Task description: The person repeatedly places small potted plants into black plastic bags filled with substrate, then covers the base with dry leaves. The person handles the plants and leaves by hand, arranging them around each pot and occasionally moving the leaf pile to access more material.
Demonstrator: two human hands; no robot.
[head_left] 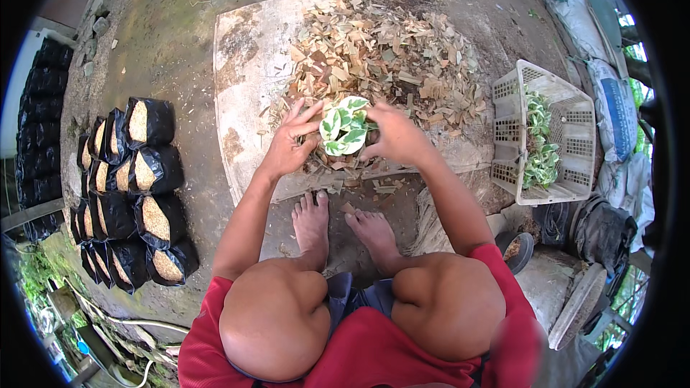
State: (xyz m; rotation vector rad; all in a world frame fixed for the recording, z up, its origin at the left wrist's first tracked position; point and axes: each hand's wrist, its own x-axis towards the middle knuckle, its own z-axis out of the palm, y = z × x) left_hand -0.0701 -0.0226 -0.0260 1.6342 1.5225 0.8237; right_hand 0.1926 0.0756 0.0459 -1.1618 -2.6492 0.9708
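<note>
A small plant with green and white variegated leaves (345,126) stands between my two hands at the near edge of a pile of dry leaf pieces (377,59). My left hand (294,143) is at its left side, fingers spread over the litter and thumb close to the leaves. On the other side, my right hand (398,134) curves around with thumb and fingers apart, its fingertips by the leaf edges. Foliage hides the plant's base, and contact of the fingertips with it is unclear. Beneath the pile lies a pale woven sheet (242,86).
Black plastic bags filled with pale, husk-like material (156,215) stand in rows at left, with more black bags (40,134) beyond. A white plastic crate (579,134) holding similar plants (539,140) is at right. Sacks (614,108) line the right edge. A dark bowl (517,253) sits nearer.
</note>
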